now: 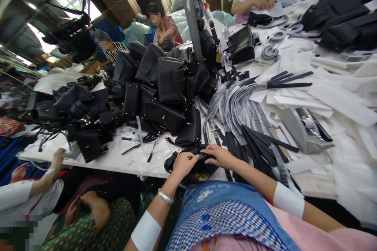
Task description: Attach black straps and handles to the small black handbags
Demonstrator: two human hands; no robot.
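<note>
At the front edge of the table lies a small black leather handbag [200,167] with a strap and a silver-coloured buckle at its left end. My left hand [185,164] grips its near left part, with thumb and fingers closed on the black leather. From the other side, my right hand [219,157] holds the bag's right part, its fingers bent over the top. The two thumbs are close together, and what lies under the fingertips is hidden. Just beyond my hands, another black bag [190,129] leans against the pile.
A pile of black handbags [172,80] rises ahead. Right of it lie plastic-wrapped black straps [235,106], a grey tape dispenser [306,131] and white paper sheets [344,96]. A metal post [190,11] stands beyond. Several co-workers sit left and across.
</note>
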